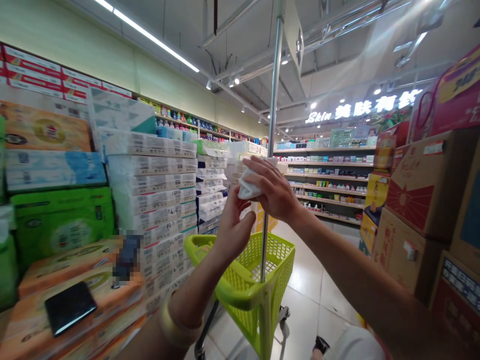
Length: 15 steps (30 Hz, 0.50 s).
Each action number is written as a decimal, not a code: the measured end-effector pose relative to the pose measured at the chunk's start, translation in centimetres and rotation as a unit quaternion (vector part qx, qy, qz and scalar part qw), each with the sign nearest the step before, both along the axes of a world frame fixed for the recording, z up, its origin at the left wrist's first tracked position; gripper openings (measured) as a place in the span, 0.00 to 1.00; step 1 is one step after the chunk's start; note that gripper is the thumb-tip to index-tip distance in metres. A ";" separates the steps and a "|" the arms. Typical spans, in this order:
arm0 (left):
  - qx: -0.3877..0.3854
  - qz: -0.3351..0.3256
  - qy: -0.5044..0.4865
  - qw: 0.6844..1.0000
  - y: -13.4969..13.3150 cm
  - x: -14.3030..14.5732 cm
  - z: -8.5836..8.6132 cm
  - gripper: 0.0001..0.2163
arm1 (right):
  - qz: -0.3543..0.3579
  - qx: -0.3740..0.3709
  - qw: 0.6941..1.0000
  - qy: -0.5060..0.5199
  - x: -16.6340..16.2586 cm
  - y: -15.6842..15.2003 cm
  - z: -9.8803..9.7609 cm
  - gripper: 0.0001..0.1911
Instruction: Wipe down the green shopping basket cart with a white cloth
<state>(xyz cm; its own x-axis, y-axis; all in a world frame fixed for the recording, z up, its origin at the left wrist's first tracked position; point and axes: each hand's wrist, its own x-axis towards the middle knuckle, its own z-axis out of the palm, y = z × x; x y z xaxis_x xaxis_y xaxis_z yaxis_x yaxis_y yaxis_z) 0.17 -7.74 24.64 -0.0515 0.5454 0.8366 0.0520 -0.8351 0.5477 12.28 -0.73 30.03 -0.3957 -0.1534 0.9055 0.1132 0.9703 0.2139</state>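
A folded white cloth point(250, 184), thin enough that it could be a paper tissue, is in my right hand point(275, 192). The fingers of that hand lie over it and press it, close beside an upright metal pole point(275, 95). Just below and to the left is my left hand point(238, 225), palm turned inward. Its fingers are loosely bent, with the thumb apart from them, and the fingertips reach the cloth's lower left edge. A yellow-green shopping cart point(232, 295) stands beneath both hands, and the pole passes in front of its basket.
Stacked white packs point(161, 195) rise on the left. A black phone-like object point(70, 307) and a blurred-out item point(126, 257) lie on orange packs point(112, 300). Cardboard boxes point(423, 185) are piled on the right. Stocked shelves point(326, 177) stand behind the tiled floor point(307, 270).
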 end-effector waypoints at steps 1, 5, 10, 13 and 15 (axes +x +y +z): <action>-0.008 0.000 0.009 1.000 -0.1 -0.1 0.1 0.18 | -0.013 -0.003 1.000 0.023 0.2 0.4 0.7 0.14; -0.028 -0.011 0.042 0.999 -0.2 -0.7 0.4 0.19 | -0.069 -0.019 0.994 0.082 0.3 0.7 2.0 0.17; -0.020 -0.028 0.014 0.999 0.4 -0.8 0.2 0.21 | -0.076 0.049 0.995 -0.029 0.1 -1.3 0.5 0.17; -0.020 -0.028 0.010 0.999 0.6 -0.8 0.3 0.18 | -0.067 0.037 0.997 -0.014 0.2 -0.9 -0.9 0.18; -0.018 -0.026 0.015 0.999 0.6 -0.8 0.4 0.13 | -0.043 -0.010 0.997 0.061 0.0 0.3 -1.8 0.19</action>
